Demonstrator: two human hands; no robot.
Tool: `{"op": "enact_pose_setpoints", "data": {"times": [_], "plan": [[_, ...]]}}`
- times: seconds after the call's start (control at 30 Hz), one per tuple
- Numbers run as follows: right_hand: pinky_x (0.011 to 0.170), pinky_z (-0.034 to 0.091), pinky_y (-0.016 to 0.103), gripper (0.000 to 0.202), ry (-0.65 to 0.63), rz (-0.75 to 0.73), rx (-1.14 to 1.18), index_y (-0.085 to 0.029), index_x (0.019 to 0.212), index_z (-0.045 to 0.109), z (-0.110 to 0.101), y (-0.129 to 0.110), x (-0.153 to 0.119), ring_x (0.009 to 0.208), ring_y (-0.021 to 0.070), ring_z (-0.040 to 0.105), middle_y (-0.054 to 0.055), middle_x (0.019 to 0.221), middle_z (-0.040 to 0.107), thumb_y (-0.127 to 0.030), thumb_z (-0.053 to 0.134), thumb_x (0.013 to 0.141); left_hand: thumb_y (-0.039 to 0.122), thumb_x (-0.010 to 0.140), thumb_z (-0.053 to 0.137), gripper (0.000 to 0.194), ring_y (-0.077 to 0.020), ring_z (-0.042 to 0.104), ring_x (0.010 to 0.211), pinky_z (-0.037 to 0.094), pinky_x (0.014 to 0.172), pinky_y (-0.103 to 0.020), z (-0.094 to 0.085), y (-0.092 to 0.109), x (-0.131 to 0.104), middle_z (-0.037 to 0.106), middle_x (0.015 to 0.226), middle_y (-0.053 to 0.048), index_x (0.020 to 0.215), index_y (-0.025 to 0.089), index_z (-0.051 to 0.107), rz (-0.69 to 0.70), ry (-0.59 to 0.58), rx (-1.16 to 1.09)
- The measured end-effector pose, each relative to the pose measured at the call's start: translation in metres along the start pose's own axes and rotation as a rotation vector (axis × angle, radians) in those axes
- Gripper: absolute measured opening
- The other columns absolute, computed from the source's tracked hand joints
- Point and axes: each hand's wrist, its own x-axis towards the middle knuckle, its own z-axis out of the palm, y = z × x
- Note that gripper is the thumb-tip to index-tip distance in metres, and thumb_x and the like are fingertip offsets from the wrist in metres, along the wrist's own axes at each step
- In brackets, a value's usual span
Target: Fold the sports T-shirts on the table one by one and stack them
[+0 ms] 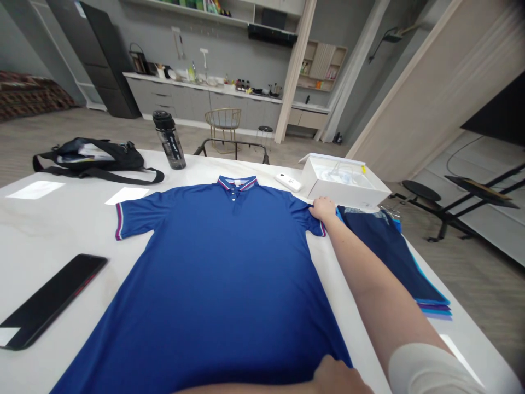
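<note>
A blue short-sleeved polo shirt (238, 273) lies spread flat, its collar away from me and its sleeve cuffs striped. My right hand (323, 209) is closed on the edge of the right-hand sleeve. Across the bottom of the view reaches my left forearm, and my left hand (338, 376) is at the shirt's lower right side. Its fingers look curled down against the fabric, and their tips are hidden. Just beyond my right arm sits a stack of folded dark and blue clothes (381, 246).
On the white table (36, 230) are a black phone-like slab (53, 301), a black strapped bag (98, 156), a dark bottle (169, 141), a small white device (288, 181) and an open white box (344, 178). A chair back (233, 143) stands at the far edge.
</note>
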Motion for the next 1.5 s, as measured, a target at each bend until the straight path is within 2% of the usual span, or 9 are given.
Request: {"op": "enact_pose_setpoints", "data": {"times": [0.13, 0.23, 0.37, 0.6, 0.87, 1.0, 1.17, 1.33, 1.5], "plan": [[0.105, 0.04, 0.047, 0.032, 0.04, 0.057, 0.215, -0.008, 0.116, 0.066, -0.01, -0.005, -0.005, 0.12, 0.0349, 0.057, 0.024, 0.118, 0.067, -0.023, 0.061, 0.088, 0.059, 0.085, 0.054, 0.048, -0.0315, 0.069, 0.074, 0.047, 0.059, -0.039, -0.028, -0.01, -0.055, 0.073, 0.076, -0.019, 0.091, 0.018, 0.078, -0.084, 0.163, -0.075], [0.095, 0.048, 0.038, 0.021, 0.084, 0.164, 0.485, -0.011, 0.105, 0.068, -0.026, -0.011, -0.007, 0.108, 0.0292, 0.063, 0.017, 0.102, 0.071, -0.017, 0.062, 0.086, 0.028, 0.078, 0.059, 0.015, -0.0251, 0.064, 0.075, 0.045, 0.064, -0.035, -0.032, -0.021, -0.098, 0.072, 0.08, -0.011, 0.082, 0.021, 0.072, -0.188, 0.413, -0.339], [0.068, 0.055, 0.03, 0.002, 0.025, 0.295, 0.821, -0.014, 0.084, 0.064, -0.057, -0.026, -0.007, 0.071, 0.019, 0.063, 0.004, 0.066, 0.063, -0.012, 0.065, 0.083, 0.004, 0.059, 0.053, 0.027, -0.0154, 0.055, 0.077, 0.04, 0.072, -0.027, -0.022, -0.043, -0.151, 0.065, 0.081, 0.0, 0.078, 0.02, 0.064, -0.162, 0.709, -0.845], [0.053, 0.055, 0.019, 0.021, -0.135, 0.316, 1.316, -0.019, 0.075, 0.055, -0.112, -0.094, 0.004, 0.053, 0.0114, 0.055, -0.004, 0.057, 0.053, -0.005, 0.067, 0.083, 0.022, 0.065, 0.073, 0.04, -0.0262, 0.06, 0.111, 0.045, 0.087, -0.03, 0.016, -0.082, -0.232, 0.071, 0.112, -0.008, 0.105, 0.02, 0.075, -0.151, 0.989, -1.685], [0.076, 0.06, 0.021, 0.043, -0.207, 0.121, 1.617, -0.025, 0.125, 0.054, -0.058, -0.201, -0.005, 0.081, 0.0087, 0.069, -0.001, 0.099, 0.068, -0.005, 0.058, 0.087, 0.043, 0.075, 0.075, 0.049, -0.0221, 0.066, 0.088, 0.049, 0.075, -0.03, 0.066, -0.082, -0.285, 0.073, 0.105, -0.008, 0.119, 0.023, 0.075, -0.42, 0.986, -1.838], [0.095, 0.056, 0.034, 0.059, -0.135, -0.078, 1.431, -0.029, 0.144, 0.044, -0.008, -0.217, -0.032, 0.112, 0.0149, 0.066, 0.005, 0.142, 0.056, -0.019, 0.059, 0.089, 0.044, 0.078, 0.072, 0.043, -0.0212, 0.063, 0.09, 0.05, 0.073, -0.029, 0.077, -0.078, -0.295, 0.071, 0.109, -0.006, 0.116, 0.025, 0.076, -0.556, 0.906, -1.682], [0.114, 0.039, 0.046, 0.059, 0.073, -0.291, 0.71, -0.012, 0.142, 0.053, 0.028, -0.207, -0.079, 0.129, 0.0288, 0.054, 0.018, 0.143, 0.055, -0.034, 0.063, 0.088, 0.042, 0.079, 0.07, 0.041, -0.0198, 0.061, 0.08, 0.051, 0.067, -0.028, 0.083, -0.075, -0.292, 0.071, 0.098, -0.007, 0.115, 0.023, 0.077, -0.522, 0.92, -1.512], [0.108, 0.039, 0.061, 0.087, 0.0, -0.128, 0.375, -0.01, 0.148, 0.045, 0.031, -0.206, -0.113, 0.133, 0.0409, 0.047, 0.023, 0.142, 0.054, -0.059, 0.07, 0.081, 0.043, 0.078, 0.07, 0.044, -0.0185, 0.061, 0.083, 0.055, 0.071, -0.031, 0.086, -0.068, -0.29, 0.068, 0.103, -0.006, 0.117, 0.023, 0.075, -0.532, 0.918, -1.554], [0.103, 0.042, 0.059, 0.059, 0.04, -0.036, 0.315, -0.016, 0.128, 0.066, 0.022, -0.218, -0.109, 0.128, 0.0398, 0.049, 0.02, 0.135, 0.057, -0.056, 0.068, 0.085, 0.046, 0.076, 0.074, 0.051, -0.0183, 0.064, 0.083, 0.056, 0.069, -0.029, 0.086, -0.069, -0.289, 0.07, 0.11, -0.008, 0.122, 0.024, 0.073, -0.486, 0.949, -1.605]]}}
